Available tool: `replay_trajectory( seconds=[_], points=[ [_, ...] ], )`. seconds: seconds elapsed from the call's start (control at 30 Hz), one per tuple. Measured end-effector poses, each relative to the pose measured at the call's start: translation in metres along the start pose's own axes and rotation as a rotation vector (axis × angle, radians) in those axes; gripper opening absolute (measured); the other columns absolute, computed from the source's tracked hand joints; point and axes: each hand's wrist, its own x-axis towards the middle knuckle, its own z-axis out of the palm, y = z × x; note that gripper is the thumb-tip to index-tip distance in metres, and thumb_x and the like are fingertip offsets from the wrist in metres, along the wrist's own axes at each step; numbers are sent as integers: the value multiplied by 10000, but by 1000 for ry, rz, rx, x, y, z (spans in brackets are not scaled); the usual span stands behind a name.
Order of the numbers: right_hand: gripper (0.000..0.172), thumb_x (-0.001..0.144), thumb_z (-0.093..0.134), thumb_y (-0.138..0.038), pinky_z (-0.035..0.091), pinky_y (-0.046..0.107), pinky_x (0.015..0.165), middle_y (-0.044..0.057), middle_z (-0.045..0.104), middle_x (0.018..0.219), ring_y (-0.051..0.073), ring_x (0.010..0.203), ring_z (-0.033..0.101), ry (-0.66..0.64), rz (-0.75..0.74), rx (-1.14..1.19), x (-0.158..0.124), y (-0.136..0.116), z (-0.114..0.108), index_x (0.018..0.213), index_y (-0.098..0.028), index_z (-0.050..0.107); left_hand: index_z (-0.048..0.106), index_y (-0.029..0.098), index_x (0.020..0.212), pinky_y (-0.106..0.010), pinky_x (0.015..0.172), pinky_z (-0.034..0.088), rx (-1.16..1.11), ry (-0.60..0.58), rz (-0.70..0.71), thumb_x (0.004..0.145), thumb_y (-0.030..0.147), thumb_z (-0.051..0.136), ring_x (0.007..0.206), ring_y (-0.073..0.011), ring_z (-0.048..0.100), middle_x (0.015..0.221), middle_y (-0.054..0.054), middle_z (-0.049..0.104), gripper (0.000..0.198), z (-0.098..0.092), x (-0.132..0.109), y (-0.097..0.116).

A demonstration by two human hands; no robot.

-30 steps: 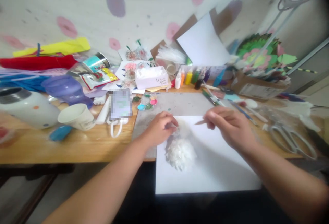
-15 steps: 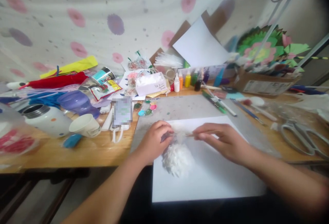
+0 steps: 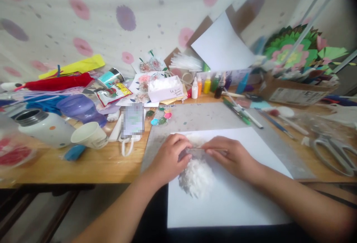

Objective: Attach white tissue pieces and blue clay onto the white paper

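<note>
A rounded heap of white, petal-like flakes (image 3: 196, 179) rests on a sheet of white paper (image 3: 237, 202). Just above it, my right hand (image 3: 232, 155) pinches a thin brownish stick (image 3: 224, 149) whose end points toward my other hand. My left hand (image 3: 171, 157) is curled at the heap's upper left edge, thumb and fingers brought together. What lies between those fingertips is blurred and too small to name. The two hands are close but apart, fingertips facing each other.
A grey mat (image 3: 184, 116) lies beneath the paper. Behind it stand small paint bottles (image 3: 206, 85) and a white box (image 3: 164, 89). Pens (image 3: 242, 112) and scissors (image 3: 333, 153) lie to the right; a paper cup (image 3: 89, 136) and a white bottle (image 3: 46, 127) are leftward.
My right hand has moved left with the stick, closing the gap to my left hand. The camera view has shifted slightly.
</note>
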Motion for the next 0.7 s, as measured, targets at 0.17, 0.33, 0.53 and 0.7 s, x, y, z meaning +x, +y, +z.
replay_trajectory(
  seconds=[0.17, 0.33, 0.53, 0.7],
  points=[
    [156, 880, 549, -189, 519, 293, 690, 51, 713, 845, 162, 777, 644, 45, -30, 28, 0, 0, 1, 966, -200, 678, 589, 249, 1108, -400, 952, 421, 50, -60, -7, 808, 142, 561, 1090, -216, 490, 1152, -59, 499, 320, -1, -3, 1],
    [164, 865, 564, -175, 515, 304, 700, 63, 700, 860, 171, 803, 631, 10, -64, 19, 1, 3, -1, 988, -184, 672, 641, 235, 949, -398, 941, 428, 38, -44, 17, 839, 159, 524, 1073, -212, 496, 1133, -56, 502, 178, -2, -4, 1],
    [193, 867, 548, -151, 510, 317, 725, 74, 688, 880, 177, 827, 620, 39, -63, 5, -1, 6, -3, 1022, -180, 657, 598, 242, 1109, -431, 967, 408, 87, -68, 13, 831, 186, 552, 1125, -240, 454, 1187, -76, 478, 288, -1, -3, 2],
    [163, 870, 548, -166, 508, 312, 720, 68, 686, 874, 175, 826, 616, -85, -81, 40, -4, 7, -7, 995, -183, 651, 632, 208, 995, -413, 951, 419, 60, -26, 50, 846, 171, 520, 1108, -225, 467, 1159, -75, 488, 191, -1, -4, 0]
  ],
)
